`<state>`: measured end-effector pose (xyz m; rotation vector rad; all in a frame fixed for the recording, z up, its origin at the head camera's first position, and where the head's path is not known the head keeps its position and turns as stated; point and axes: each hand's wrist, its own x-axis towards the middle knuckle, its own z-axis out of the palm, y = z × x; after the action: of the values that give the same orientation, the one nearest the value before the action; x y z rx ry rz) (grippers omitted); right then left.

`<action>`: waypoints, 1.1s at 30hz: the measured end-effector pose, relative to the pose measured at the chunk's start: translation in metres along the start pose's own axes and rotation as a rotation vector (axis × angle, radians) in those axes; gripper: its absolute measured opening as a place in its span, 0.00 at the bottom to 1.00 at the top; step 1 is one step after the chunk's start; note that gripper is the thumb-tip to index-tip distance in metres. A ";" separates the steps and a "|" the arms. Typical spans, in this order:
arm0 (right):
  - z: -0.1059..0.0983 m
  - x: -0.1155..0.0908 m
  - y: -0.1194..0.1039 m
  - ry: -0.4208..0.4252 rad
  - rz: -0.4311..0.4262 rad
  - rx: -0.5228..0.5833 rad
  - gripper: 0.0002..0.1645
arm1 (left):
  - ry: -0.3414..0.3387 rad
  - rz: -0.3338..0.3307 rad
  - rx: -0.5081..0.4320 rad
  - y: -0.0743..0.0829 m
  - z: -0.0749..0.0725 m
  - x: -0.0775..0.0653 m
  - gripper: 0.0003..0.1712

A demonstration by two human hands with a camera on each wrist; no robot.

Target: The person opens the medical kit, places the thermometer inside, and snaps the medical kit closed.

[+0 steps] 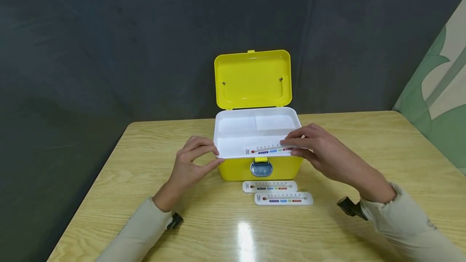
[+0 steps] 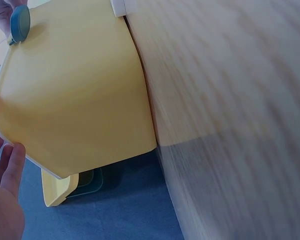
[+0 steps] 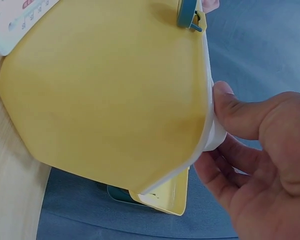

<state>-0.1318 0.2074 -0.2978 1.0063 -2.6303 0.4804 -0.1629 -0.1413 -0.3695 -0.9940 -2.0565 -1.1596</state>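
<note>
A yellow storage box (image 1: 233,170) stands with its lid raised and a white divided tray (image 1: 236,133) in its top. At the tray's front left corner, my left hand (image 1: 193,160) pinches the rim between thumb and fingers. My right hand (image 1: 320,153) holds a white thermometer (image 1: 271,149) by its right end, in the tray's long front compartment. Two more thermometers, a rear one (image 1: 270,186) and a front one (image 1: 283,198), lie flat on the table before the box. In the right wrist view, the right thumb and fingers (image 3: 212,175) are at the tray's rim.
The yellow lid (image 1: 253,80) leans back toward a dark cloth backdrop (image 1: 164,43). A grey-blue latch (image 1: 261,169) hangs on the box's front. All of it rests on a light wooden table (image 1: 204,229). Patterned cloth (image 1: 440,80) hangs at the right.
</note>
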 end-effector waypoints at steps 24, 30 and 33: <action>0.005 0.004 0.000 -0.050 0.096 0.087 0.18 | -0.002 0.005 0.003 -0.005 0.001 -0.001 0.12; 0.004 0.004 0.001 -0.063 0.100 0.084 0.17 | -0.007 -0.008 0.010 -0.004 0.001 -0.001 0.13; 0.004 0.004 0.001 -0.070 0.107 0.092 0.17 | -0.011 -0.013 0.014 -0.005 0.001 -0.001 0.13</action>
<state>-0.1353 0.2040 -0.3003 0.9278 -2.7581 0.6061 -0.1664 -0.1427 -0.3725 -0.9840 -2.0802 -1.1472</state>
